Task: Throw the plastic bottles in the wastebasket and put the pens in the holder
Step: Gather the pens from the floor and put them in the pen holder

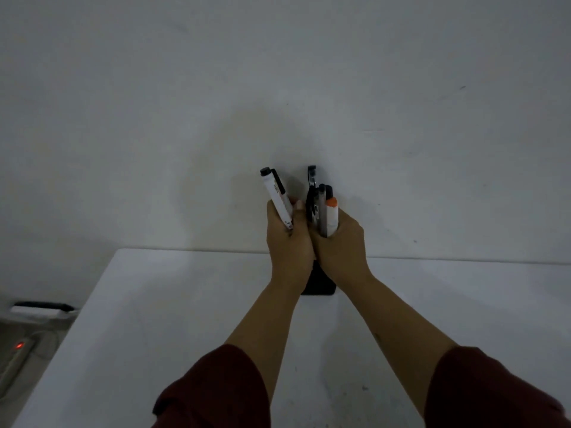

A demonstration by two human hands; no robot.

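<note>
My left hand [289, 242] grips one white pen with a black cap [276, 196], held upright and tilted slightly left. My right hand [340, 242] holds a bundle of several pens [323, 208], among them black ones and a white marker with an orange band [332, 211]. Both hands touch each other above the far edge of the table. Just below them stands a black holder [321, 282], mostly hidden behind my wrists. No plastic bottle and no wastebasket are in view.
A white table [154, 319] stands against a pale wall [278, 88]. At the lower left, off the table's left edge, lies a power strip with a red light [19, 345] and a dark and white object [43, 308] on the floor.
</note>
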